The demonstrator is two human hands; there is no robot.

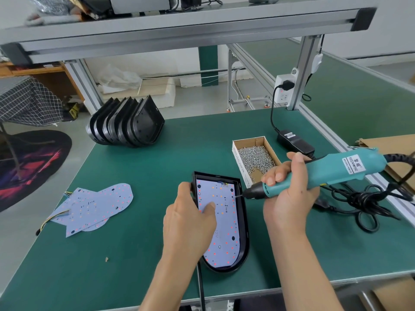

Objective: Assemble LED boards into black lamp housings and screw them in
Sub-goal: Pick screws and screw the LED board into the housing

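Observation:
A black lamp housing [244, 223] lies flat on the green table [143, 254], with a white LED board [226, 227] seated inside it. My left hand [190, 218] grips the housing's left wall, its thumb pressing on the board. My right hand [289, 194] grips a teal electric screwdriver [332, 171]. The driver's bit touches the board near its upper right edge. A small cardboard box of screws [254, 157] stands just behind the housing.
Several spare LED boards [94, 209] with coloured wires lie at the left. A stack of black housings [125, 124] stands at the back left. The driver's power brick [295, 142] and coiled cable [368, 200] sit at the right, below a wall socket [284, 88].

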